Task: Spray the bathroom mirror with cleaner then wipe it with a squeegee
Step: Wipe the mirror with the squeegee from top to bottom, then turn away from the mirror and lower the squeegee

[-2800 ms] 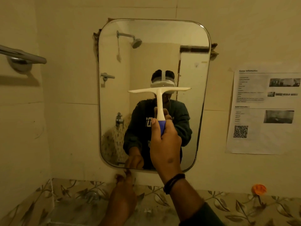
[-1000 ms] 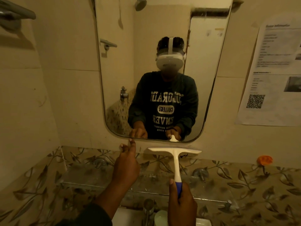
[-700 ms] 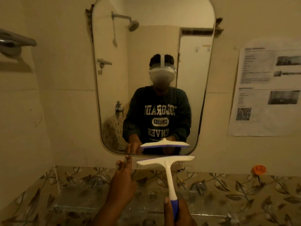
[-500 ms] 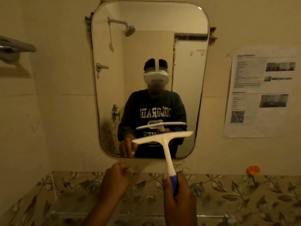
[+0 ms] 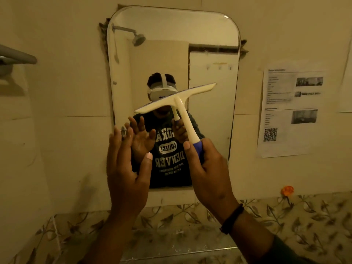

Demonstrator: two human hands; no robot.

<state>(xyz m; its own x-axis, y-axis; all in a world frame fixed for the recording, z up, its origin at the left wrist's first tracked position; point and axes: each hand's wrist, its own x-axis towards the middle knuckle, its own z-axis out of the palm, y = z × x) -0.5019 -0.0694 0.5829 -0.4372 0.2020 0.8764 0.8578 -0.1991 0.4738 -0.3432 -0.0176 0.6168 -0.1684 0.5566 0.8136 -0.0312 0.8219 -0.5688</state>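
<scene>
The squeegee has been lifted higher than half a second ago and tipped, its blade up at 2 o'clock. Its blue grip is wrapped by the right hand, fingers curled. The left hand has been raised, fingers straight and close together. The mirror is partly hidden behind both. A paper is stuck at 3 o'clock, a rail at 9.

A glass shelf runs along the wall under the mirror, in front of a band of leaf-patterned tiles. What lies on the shelf cannot be made out; the arms cover much of it. The wall carries the mirror, a printed sheet to its right and a rail to its left.
</scene>
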